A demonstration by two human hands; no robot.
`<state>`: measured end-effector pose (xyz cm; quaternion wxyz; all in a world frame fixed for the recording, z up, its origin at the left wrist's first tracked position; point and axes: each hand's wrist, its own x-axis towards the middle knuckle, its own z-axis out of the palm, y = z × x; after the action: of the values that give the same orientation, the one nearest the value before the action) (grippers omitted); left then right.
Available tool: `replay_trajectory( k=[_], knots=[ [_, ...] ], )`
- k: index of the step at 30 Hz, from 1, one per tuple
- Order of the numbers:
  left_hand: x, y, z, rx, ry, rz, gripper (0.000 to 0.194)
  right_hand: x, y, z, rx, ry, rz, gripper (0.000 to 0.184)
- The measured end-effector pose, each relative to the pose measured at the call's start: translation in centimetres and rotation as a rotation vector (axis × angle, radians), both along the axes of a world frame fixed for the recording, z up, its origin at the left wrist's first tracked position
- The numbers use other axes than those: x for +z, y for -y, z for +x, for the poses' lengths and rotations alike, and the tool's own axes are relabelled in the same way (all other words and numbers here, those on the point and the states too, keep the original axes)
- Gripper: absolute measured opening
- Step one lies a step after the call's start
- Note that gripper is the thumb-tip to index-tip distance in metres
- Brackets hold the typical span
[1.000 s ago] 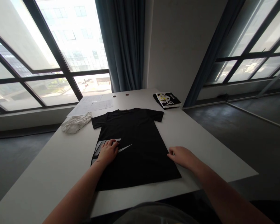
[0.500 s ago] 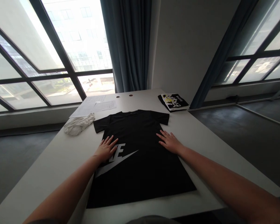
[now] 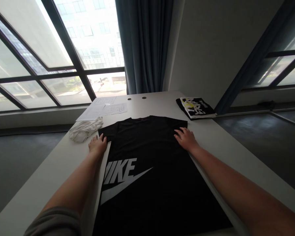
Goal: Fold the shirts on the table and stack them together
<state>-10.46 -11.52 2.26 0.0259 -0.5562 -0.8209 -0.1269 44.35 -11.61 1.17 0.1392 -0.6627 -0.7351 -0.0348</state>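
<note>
1. While the shirt lies spread on the white table, its neckline faces the far end and its body widens toward the wearer, running out at the bottom of the view.
2. The left hand rests at the lower edge of the left sleeve, its fingertips touching the black fabric and its palm beside it. The fingers are a little bent; whether they pinch any fabric, one cannot tell.
3. The right hand lies on the shirt just below the right sleeve, fingers spread and pointing inward. Its hold is released, with nothing clasped.
4. A pale print, reading "NIKE" above a pointed swoosh, sits on the left part of the shirt; its first letter is partly cut off at the side edge.
5. Near the left sleeve lies a crumpled white cloth, with papers flat on the table beyond it.
6. To the far right, well apart from the left hand, a stack of folded black and white items shows white and yellow markings.
7. Two round holes are set near the table's far end. Behind it hang a blue curtain and, to the left, a dark-framed window.
</note>
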Motion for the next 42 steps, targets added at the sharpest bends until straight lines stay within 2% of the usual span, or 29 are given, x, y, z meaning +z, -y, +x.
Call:
replay_trajectory(
  k=[3, 6, 11, 17, 21, 25, 29, 31, 33, 35, 37, 40, 42],
  knots=[
    [-1.0, -1.2, -1.2, -0.028, 0.017, 0.022, 0.058, -1.7, -0.8, 2.1, -0.188, -0.052, 0.017, 0.058],
    [-1.3, -1.7, -1.5, -0.033, 0.013, 0.061, 0.056, -2.8, -1.2, 3.6, -0.277, -0.081, -0.040, 0.063],
    [-1.6, -2.6, -2.1, -0.050, -0.012, 0.067, 0.056, -2.6, -1.6, 3.8, -0.234, -0.064, -0.171, 0.067],
    [-1.8, -2.5, -2.6, -0.107, 0.042, 0.099, 0.050, -2.8, -1.9, 3.9, -0.209, -0.081, -0.170, 0.068],
    [-0.5, -2.8, -2.7, -0.134, 0.078, 0.108, 0.050, -3.0, -2.1, 4.2, -0.190, -0.096, -0.153, 0.066],
    [2.1, -3.9, -1.6, -0.141, 0.066, 0.153, 0.049, -2.8, -2.0, 4.2, -0.180, -0.106, -0.151, 0.065],
    [5.0, -4.3, 2.2, -0.261, -0.002, 0.218, 0.049, -2.6, -1.9, 4.1, -0.176, -0.101, -0.148, 0.064],
    [6.0, -3.9, 4.8, -0.375, -0.071, 0.173, 0.052, -2.5, -1.9, 4.1, -0.169, -0.097, -0.147, 0.063],
    [6.4, -3.3, 7.1, -0.512, -0.129, 0.092, 0.056, -2.5, -1.8, 4.1, -0.163, -0.091, -0.148, 0.063],
    [5.9, -2.9, 8.6, -0.637, -0.157, 0.046, 0.056, -2.4, -1.8, 4.1, -0.167, -0.087, -0.157, 0.063],
    [4.6, -2.7, 9.0, -0.664, -0.157, 0.047, 0.058, -2.3, -1.7, 4.1, -0.173, -0.084, -0.168, 0.063],
    [1.7, -2.8, 8.0, -0.511, -0.112, -0.011, 0.073, -2.2, -1.6, 4.0, -0.172, -0.081, -0.175, 0.063],
    [-0.2, -2.8, 6.8, -0.452, -0.081, -0.104, 0.075, -2.2, -1.6, 3.9, -0.174, -0.080, -0.174, 0.063]
  ],
)
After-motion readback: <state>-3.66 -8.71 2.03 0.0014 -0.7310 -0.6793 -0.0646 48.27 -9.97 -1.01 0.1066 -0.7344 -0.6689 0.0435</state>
